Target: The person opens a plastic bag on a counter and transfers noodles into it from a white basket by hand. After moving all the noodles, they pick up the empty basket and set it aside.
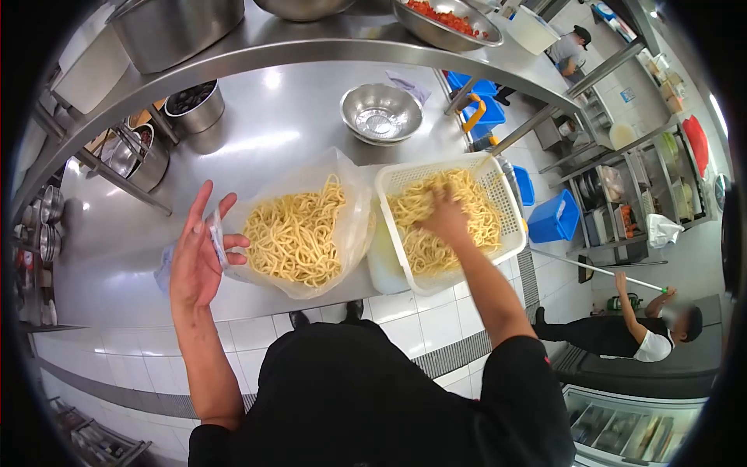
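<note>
Thick yellow noodles (pixel 296 233) lie in a clear plastic bag (pixel 354 204) spread on the steel table. My left hand (pixel 201 253) is raised at the bag's left edge, its fingers apart, with a strip of the thin plastic running between them. To the right, a white perforated basket (pixel 510 198) holds more noodles (pixel 475 210). My right hand (pixel 446 218) reaches into this basket, on top of the noodles; its fingertips are blurred and partly sunk among the strands, so whether they grip any is hidden.
A steel bowl (pixel 381 114) stands behind the basket on the table (pixel 257 140). Steel pots (pixel 194 107) are at the back left, under a shelf (pixel 311 50) with bowls. One person (pixel 654 331) holds a long pole at the right; another (pixel 568 53) stands far back.
</note>
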Demonstrator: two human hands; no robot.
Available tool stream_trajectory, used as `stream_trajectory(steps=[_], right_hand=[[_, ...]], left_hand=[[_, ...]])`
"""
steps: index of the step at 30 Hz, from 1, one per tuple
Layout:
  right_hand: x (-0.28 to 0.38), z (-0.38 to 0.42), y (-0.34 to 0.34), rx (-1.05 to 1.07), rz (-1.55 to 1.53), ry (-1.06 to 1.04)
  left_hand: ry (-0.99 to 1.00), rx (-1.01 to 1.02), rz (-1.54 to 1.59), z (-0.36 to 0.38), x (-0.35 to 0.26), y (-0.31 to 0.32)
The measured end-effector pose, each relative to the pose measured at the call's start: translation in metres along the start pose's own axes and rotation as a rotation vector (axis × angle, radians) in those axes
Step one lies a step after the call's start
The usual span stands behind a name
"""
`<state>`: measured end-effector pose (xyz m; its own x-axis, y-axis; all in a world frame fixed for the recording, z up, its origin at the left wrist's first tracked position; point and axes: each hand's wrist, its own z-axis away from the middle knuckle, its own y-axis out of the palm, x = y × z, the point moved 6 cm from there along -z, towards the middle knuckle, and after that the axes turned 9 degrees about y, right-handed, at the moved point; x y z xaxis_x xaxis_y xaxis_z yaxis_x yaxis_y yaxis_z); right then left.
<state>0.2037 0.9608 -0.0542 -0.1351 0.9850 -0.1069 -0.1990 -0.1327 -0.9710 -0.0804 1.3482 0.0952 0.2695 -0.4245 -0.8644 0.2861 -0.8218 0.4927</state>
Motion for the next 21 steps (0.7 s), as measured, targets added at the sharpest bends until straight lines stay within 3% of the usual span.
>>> stream_trajectory(steps=[1,3,5,8,10,12,14,18,20,21], right_hand=[[-0.011,-0.016,0.004,0.004,-0.004,-0.006],[-0.042,-0.056,0.018,-0.132,-0.362,0.181],[-0.03,-0.076,0.032,-0.187,-0.312,0.165],[-0.031,-0.058,-0.003,-0.145,-0.371,0.031],[-0.059,-0.053,-0.021,0.12,-0.842,0.009],[-0.082,-0.042,-0.065,0.213,-1.174,-0.12],[-0.104,-0.028,-0.103,0.412,-1.452,-0.078],[-0.166,-0.054,-0.069,0.517,-1.338,0.152],[-0.15,-0.04,-0.107,0.099,-0.298,-0.119],[-0.138,-0.021,-0.124,0.277,-0.506,0.069]], left_hand=[[0.011,-0.003,-0.01,0.0,-0.001,0.001],[0.01,-0.02,-0.021,0.003,0.0,0.0],[0.014,-0.04,-0.03,0.005,0.0,-0.004],[0.0,-0.052,0.018,0.007,0.005,-0.006],[0.012,-0.068,0.004,0.005,0.003,-0.008],[0.016,-0.068,0.006,0.001,0.002,-0.008],[0.02,-0.056,0.006,-0.004,0.004,-0.006],[0.029,-0.018,-0.021,-0.01,0.003,-0.004],[0.024,-0.009,-0.042,-0.01,0.002,-0.004],[0.022,-0.016,-0.043,-0.009,0.003,-0.005]])
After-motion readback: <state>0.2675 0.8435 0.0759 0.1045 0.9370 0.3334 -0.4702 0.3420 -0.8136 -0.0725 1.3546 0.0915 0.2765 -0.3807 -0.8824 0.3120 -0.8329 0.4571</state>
